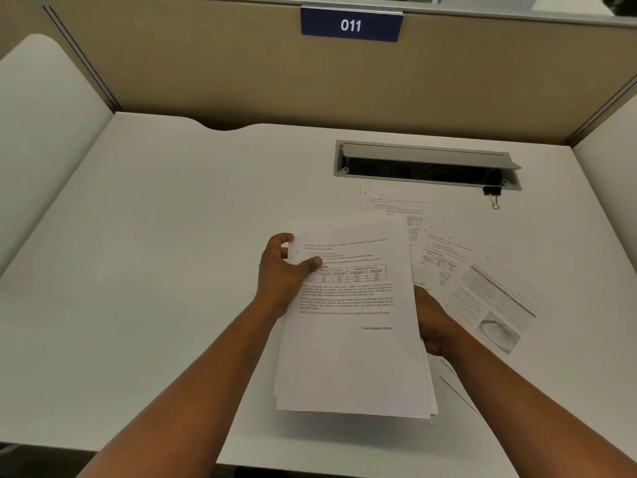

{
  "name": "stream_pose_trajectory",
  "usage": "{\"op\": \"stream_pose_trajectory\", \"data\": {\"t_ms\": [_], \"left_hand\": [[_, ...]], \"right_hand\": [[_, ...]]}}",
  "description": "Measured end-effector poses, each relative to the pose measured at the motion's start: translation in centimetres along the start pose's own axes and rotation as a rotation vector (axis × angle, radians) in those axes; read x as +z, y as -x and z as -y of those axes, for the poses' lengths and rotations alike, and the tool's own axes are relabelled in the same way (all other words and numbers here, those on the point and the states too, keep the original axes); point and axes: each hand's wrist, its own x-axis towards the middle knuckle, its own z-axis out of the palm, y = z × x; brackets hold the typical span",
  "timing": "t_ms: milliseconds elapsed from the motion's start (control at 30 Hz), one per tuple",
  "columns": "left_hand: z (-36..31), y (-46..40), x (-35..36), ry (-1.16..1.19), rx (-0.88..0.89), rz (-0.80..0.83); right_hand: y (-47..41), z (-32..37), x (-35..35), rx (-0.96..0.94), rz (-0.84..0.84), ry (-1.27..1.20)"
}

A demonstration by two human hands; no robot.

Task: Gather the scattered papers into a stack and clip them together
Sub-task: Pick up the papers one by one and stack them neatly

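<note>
Paper stack [351,357] gripped by left hand [281,274], seemingly right hand [432,322].

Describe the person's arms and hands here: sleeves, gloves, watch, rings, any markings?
Both forearms are bare as far as the frame shows; no sleeve edge is in view. The left hand wears no glove, and no ring or watch shows on it or its wrist. The right hand is partly hidden behind paper; its visible part is also ungloved, with no watch or band visible. No markings or tattoos visible.

Head view: looks forward and down, from above the desk [172,219] (one camera only)
Nearness: close, forearms reach in from the bottom edge
</note>
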Motion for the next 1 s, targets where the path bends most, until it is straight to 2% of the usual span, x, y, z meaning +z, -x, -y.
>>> {"op": "stream_pose_trajectory", "data": {"t_ms": [100,300,467,1000], "left_hand": [[-0.1,-0.2,0.0,0.023,-0.019,-0.004],[-0.1,-1.4,-0.1,0.206,-0.275,0.009],[-0.4,-1.8,0.1,0.262,-0.361,0.002],[-0.1,-2.1,0.0,0.208,-0.374,-0.071]], "right_hand": [[-0.1,-0.3,0.0,-0.016,0.016,-0.005],[-0.1,-0.5,-0.2,-0.019,0.024,0.029],[-0.3,-0.4,-0.1,0.003,0.019,0.015],[-0.5,-0.9,-0.1,0.025,-0.014,-0.023]]}}
